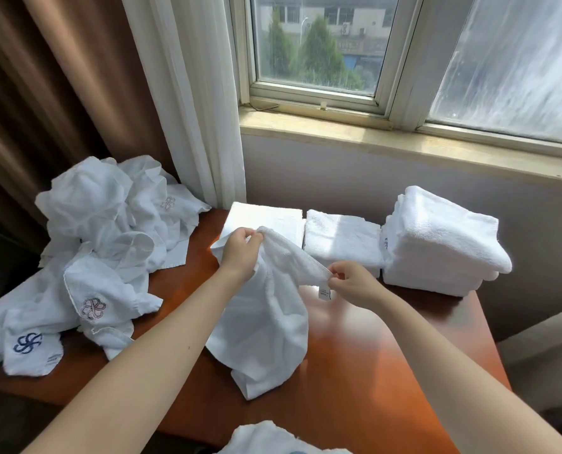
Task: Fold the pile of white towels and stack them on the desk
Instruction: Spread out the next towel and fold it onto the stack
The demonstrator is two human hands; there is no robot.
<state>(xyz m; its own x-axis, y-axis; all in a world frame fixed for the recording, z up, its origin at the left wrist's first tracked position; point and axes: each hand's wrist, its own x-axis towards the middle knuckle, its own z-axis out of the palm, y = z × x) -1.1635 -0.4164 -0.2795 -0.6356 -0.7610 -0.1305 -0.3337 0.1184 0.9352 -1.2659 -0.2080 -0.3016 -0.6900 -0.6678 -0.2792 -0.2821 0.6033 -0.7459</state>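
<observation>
A white towel [266,319] hangs over the middle of the brown desk [364,371], its lower end touching the desktop. My left hand [240,253] pinches its upper edge on the left, and my right hand [351,281] pinches the same edge near a small label on the right. A loose pile of unfolded white towels [96,257] with embroidered logos covers the desk's left side. Along the back stand three stacks of folded towels: a left stack [266,217], a middle stack [342,240] and a taller right stack [440,244].
A brown curtain [50,93] and a white sheer curtain [191,109] hang at the left. A window sill [404,139] runs behind the desk. Another white towel [266,439] shows at the bottom edge. A pale chair arm [544,339] sits to the right.
</observation>
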